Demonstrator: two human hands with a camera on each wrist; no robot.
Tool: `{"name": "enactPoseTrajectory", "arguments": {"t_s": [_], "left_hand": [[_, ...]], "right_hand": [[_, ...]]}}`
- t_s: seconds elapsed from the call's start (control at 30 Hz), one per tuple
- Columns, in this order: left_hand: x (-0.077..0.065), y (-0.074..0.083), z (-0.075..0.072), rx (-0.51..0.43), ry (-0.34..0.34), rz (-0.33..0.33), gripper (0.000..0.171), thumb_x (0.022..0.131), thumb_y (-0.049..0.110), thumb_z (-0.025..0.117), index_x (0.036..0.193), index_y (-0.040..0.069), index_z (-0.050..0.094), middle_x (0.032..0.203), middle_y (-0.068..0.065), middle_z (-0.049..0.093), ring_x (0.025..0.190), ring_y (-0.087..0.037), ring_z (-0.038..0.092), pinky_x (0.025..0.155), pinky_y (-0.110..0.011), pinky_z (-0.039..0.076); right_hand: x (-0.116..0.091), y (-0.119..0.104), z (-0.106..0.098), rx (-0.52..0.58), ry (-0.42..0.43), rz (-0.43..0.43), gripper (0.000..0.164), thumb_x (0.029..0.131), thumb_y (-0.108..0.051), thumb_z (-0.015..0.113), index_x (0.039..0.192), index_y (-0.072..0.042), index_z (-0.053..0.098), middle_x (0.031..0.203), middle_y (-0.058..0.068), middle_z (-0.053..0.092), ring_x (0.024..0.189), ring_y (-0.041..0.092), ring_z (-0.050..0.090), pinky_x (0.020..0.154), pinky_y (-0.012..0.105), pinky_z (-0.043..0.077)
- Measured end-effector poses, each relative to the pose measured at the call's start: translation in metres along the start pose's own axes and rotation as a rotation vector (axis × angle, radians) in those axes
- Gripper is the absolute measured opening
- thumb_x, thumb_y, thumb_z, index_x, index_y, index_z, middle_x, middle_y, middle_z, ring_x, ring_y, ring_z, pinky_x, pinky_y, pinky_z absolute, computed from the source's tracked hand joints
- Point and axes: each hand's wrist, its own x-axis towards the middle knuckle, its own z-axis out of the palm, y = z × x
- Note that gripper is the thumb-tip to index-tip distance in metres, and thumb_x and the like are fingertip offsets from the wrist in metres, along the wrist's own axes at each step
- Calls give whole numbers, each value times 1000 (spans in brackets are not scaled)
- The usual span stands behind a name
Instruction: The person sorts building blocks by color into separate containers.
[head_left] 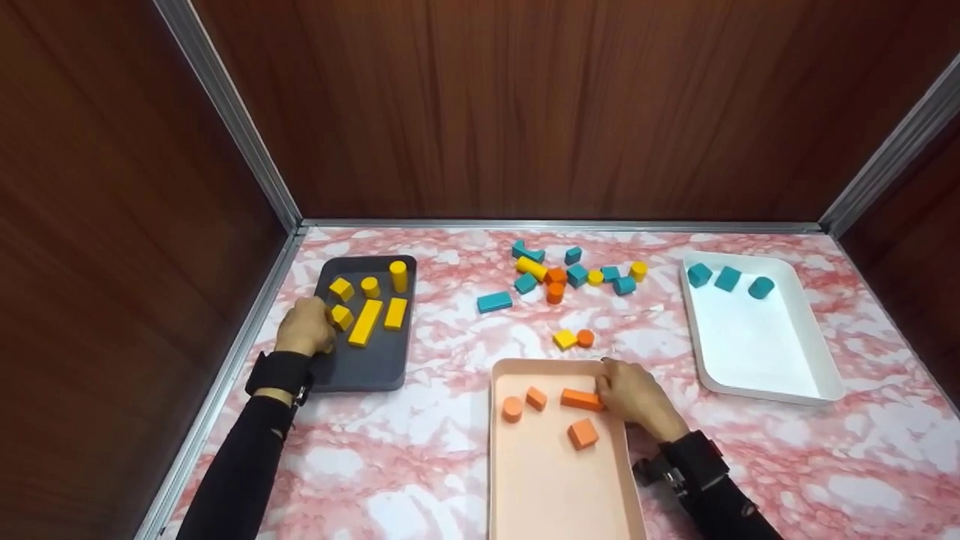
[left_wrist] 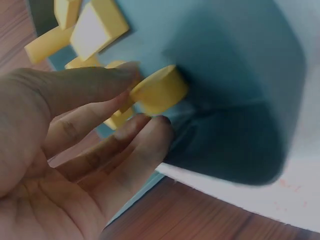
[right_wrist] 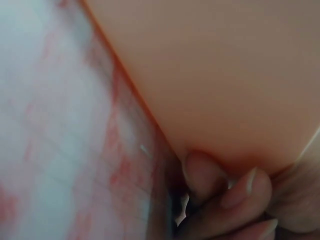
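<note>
My left hand (head_left: 306, 328) reaches into the left side of the dark grey tray (head_left: 367, 375). In the left wrist view its thumb and fingertips pinch a short yellow cylinder (left_wrist: 162, 92), low over the tray floor. Several yellow blocks lie about it, among them a long bar (head_left: 365, 323) and an upright cylinder (head_left: 398, 277). My right hand (head_left: 637, 394) holds the peach tray (head_left: 555, 499) at its far right corner; in the right wrist view curled fingers (right_wrist: 242, 195) lie against the tray wall. Beside this hand an orange bar (head_left: 580, 399) lies inside, near other orange blocks.
Mixed teal, yellow and orange blocks lie at the back centre, with a teal bar (head_left: 494, 302) at their left. Closer in are a yellow block (head_left: 565, 340) and an orange disc (head_left: 585, 338). A white tray (head_left: 765, 360) with teal blocks stands right. Wooden walls (head_left: 525, 112) enclose the table.
</note>
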Motion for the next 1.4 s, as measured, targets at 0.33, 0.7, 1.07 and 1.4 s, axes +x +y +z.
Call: {"name": "enactPoseTrajectory", "arguments": {"t_s": [0.33,0.7,1.07,1.4], "left_hand": [[3,43,-19,-1,157,91,39,71,17,71,105,-1,64,100,-21,60,90,-36,57,78,-48,46],[15,132,2,-106,82,256,74,74,32,77,136,7,45,134,-20,43,123,-36,39,95,-49,44],[40,215,59,-40,-73,353,84,66,35,82,138,16,45,134,-14,41,117,-32,42,90,-44,48],[54,236,96,29,-141,322,70,65,19,80,130,17,55,129,-18,43,114,-33,41,86,-44,47]], "right_hand": [[-1,6,-4,-4,15,18,33,88,-17,50,114,3,60,67,5,61,62,21,57,60,38,48],[-3,11,-6,9,-10,53,34,89,-16,51,117,3,59,69,6,60,60,19,55,55,33,46],[-4,5,1,1,1,39,12,88,-14,52,78,-11,57,69,6,58,57,18,51,53,31,42],[-3,-2,0,-27,41,5,12,87,-16,54,89,-8,63,64,1,55,55,17,51,54,32,44]]}}
